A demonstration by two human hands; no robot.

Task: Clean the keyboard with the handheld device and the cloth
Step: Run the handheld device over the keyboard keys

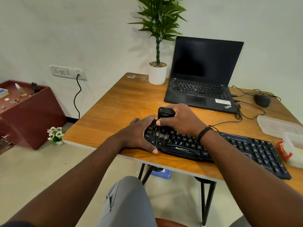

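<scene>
A black keyboard [229, 148] lies along the front edge of the wooden table [114, 108]. My right hand [180, 120] grips a black handheld device [164, 114] held upright, its brush tip down on the keys at the keyboard's left end. My left hand [139, 133] rests with straight fingers against the keyboard's left edge, thumb at the front corner. No cloth shows in the view.
An open black laptop [201, 79] stands behind the keyboard, a potted plant [157, 69] to its left. A black mouse [262, 99] with cables lies at the right, beside clear plastic containers [278, 126]. A maroon box [29, 112] sits on the floor at left.
</scene>
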